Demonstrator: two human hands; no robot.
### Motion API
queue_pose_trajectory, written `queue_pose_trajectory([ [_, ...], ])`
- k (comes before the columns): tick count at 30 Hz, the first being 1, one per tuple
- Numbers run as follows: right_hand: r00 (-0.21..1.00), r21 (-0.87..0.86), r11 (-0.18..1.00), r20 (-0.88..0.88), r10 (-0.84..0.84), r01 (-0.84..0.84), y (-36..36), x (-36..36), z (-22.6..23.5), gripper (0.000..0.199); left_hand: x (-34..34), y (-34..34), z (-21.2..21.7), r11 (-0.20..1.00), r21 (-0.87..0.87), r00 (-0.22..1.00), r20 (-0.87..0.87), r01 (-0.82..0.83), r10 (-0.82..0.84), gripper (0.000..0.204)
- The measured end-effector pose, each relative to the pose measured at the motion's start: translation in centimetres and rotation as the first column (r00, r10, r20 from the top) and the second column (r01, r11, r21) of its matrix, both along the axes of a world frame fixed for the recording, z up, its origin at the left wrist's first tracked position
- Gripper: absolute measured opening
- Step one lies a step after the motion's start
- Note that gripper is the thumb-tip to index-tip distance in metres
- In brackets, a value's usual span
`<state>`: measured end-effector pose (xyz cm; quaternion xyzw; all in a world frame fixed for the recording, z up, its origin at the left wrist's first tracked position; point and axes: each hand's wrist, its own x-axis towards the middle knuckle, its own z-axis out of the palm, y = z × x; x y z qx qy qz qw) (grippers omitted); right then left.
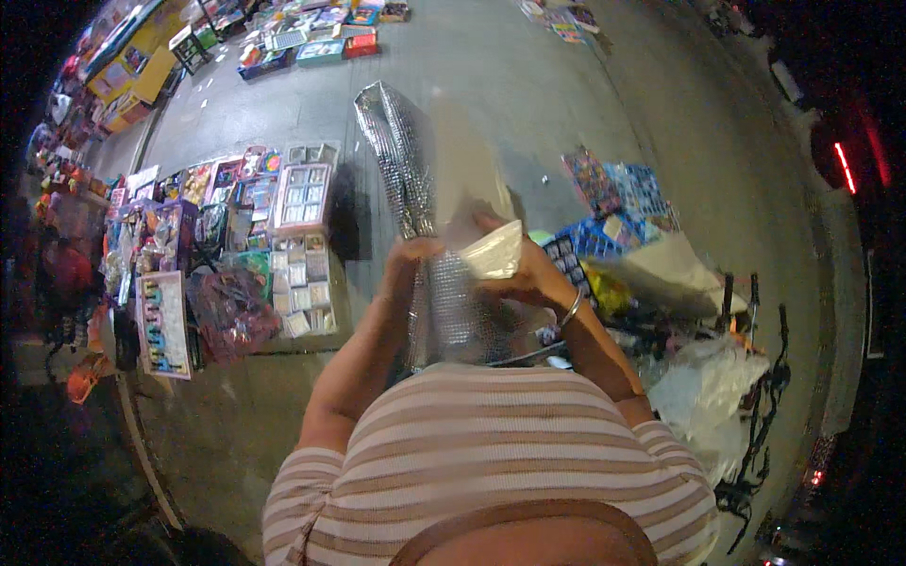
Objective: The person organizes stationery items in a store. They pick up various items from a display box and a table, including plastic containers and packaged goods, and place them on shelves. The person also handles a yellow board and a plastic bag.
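Observation:
Between my hands, in front of my chest, stands a silver bubble-textured foil sheet (398, 151), folded lengthwise and hanging down toward my body. My left hand (415, 252) is closed on its left edge. A smooth pale cream sheet (462, 151), smeared by motion, lies against the foil's right side. Its folded end juts out near my right hand (538, 272), whose fingers are wrapped round it. I cannot tell whether the cream sheet is paper or plastic, or whether it is joined to the foil. A metal bangle circles my right wrist.
Trays of small boxed goods (304, 198) and a crowded purple crate (175, 222) stand at left. Blue patterned packages (628, 198) and a crumpled clear plastic bag (703, 396) lie at right, beside black bars (779, 377). Flat boxes (321, 52) cover the far floor.

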<state>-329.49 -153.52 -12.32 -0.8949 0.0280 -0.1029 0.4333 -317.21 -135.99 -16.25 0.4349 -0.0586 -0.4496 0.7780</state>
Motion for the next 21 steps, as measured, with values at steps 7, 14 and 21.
queue_pose_trajectory([
  [7,0.794,0.457,0.685,-0.085,-0.602,0.568,-14.4,14.0,1.9,0.029,18.7,-3.4,1.4,0.994,-0.045,0.982,0.158,-0.1,0.106,0.026],
  [14,0.77,0.775,0.539,0.109,-0.628,0.33,-25.5,25.9,10.6,0.025,30.6,-7.8,1.1,0.946,0.138,0.936,0.246,-0.292,0.253,0.025],
  [21,0.986,0.025,0.99,0.093,-0.141,0.139,-31.4,42.7,2.0,0.026,41.9,-19.3,1.0,0.917,0.087,0.887,0.306,-0.388,0.346,0.03],
])
